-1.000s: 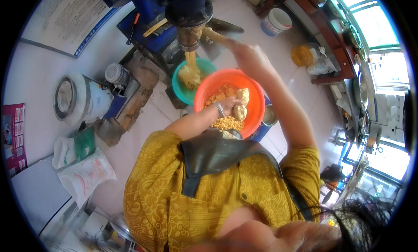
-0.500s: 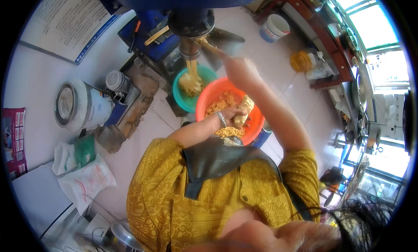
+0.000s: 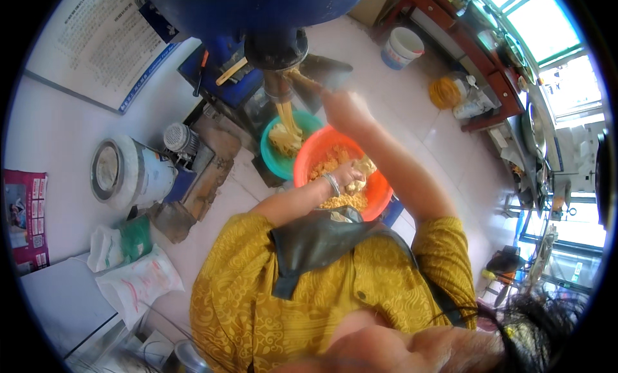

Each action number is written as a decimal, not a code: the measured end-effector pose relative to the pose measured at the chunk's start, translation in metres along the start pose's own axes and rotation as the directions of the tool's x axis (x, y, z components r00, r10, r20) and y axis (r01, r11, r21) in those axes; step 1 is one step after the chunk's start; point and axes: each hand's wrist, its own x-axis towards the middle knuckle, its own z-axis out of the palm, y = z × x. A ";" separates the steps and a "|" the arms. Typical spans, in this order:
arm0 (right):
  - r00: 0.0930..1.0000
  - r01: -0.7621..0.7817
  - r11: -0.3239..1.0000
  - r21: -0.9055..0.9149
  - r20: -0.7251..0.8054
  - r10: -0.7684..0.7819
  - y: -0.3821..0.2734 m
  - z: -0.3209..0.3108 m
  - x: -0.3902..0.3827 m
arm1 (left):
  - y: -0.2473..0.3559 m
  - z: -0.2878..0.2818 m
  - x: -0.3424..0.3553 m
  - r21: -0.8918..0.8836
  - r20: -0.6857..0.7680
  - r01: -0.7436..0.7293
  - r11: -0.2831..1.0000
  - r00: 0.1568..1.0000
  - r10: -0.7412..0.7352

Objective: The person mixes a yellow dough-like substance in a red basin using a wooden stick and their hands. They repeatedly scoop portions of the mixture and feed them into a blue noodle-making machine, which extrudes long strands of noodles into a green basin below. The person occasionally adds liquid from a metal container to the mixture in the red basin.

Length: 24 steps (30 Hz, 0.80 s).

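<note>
From the head view, the left hand is dug into the yellow grain in the orange bowl, fingers curled around a scoop of it. The right hand grips a wooden stick at the grinder spout, where paste falls into the teal bowl. Feeding seems underway; next, lifting grain cleanly to the machine.

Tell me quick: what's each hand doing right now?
Left hand: inside the orange bowl, closed on a clump of yellow food.
Right hand: gripping a stick-like handle by the machine's spout; its end is hidden.
</note>
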 end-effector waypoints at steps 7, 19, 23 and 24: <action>0.994 -0.029 1.000 0.011 0.108 0.027 0.000 -0.007 0.004 | 0.010 0.006 -0.013 -0.280 0.303 0.127 0.952 0.952 -0.038; 0.989 -0.043 0.879 0.474 -0.104 0.104 0.017 -0.003 -0.021 | 0.019 0.003 -0.021 -0.367 0.410 0.227 0.902 0.910 -0.062; 0.985 -0.082 0.865 0.495 -0.091 0.145 0.009 -0.002 -0.015 | 0.009 -0.010 -0.004 -0.243 0.320 0.214 0.946 0.938 -0.131; 0.983 -0.061 0.869 0.491 -0.123 0.139 0.012 0.007 -0.012 | 0.007 -0.009 -0.006 -0.227 0.299 0.211 0.951 0.944 -0.138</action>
